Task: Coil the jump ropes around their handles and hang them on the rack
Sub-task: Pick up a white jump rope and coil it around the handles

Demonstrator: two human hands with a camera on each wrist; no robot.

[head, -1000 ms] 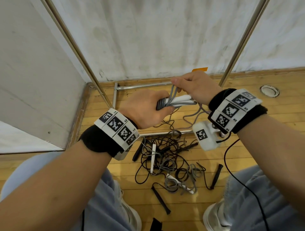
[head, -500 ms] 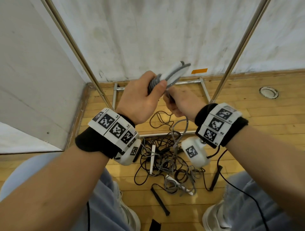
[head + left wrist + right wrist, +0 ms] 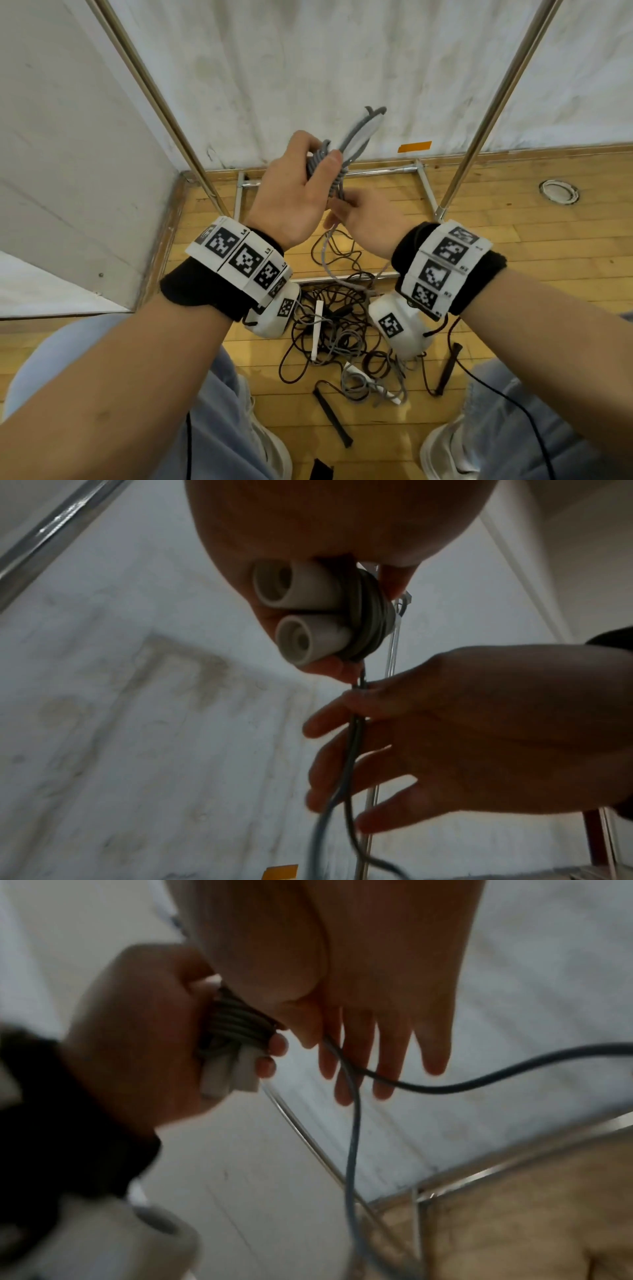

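My left hand (image 3: 308, 178) holds up a pair of white handles (image 3: 361, 135), tilted toward the wall, and grips them where the grey rope coils (image 3: 320, 159) wrap around them. The left wrist view shows both handle ends (image 3: 294, 588) and the coils (image 3: 369, 615) in that grip. Just below, my right hand (image 3: 366, 219) pinches the loose grey rope (image 3: 325, 253) between thumb and forefinger, its other fingers straight. The rope (image 3: 352, 1123) runs down from the coils (image 3: 236, 1020) through my right hand (image 3: 377, 988) to the floor.
Two slanted metal rack poles (image 3: 154, 96) (image 3: 496, 102) rise from a base frame (image 3: 376, 171) by the white wall. A tangle of black and grey ropes (image 3: 342, 329) with black handles (image 3: 332, 418) lies on the wood floor between my feet. A round floor fitting (image 3: 559, 192) sits at right.
My left hand has lifted the handles and tilted them upward. My right hand has come from above the handles to below them, drawing the grey rope around.
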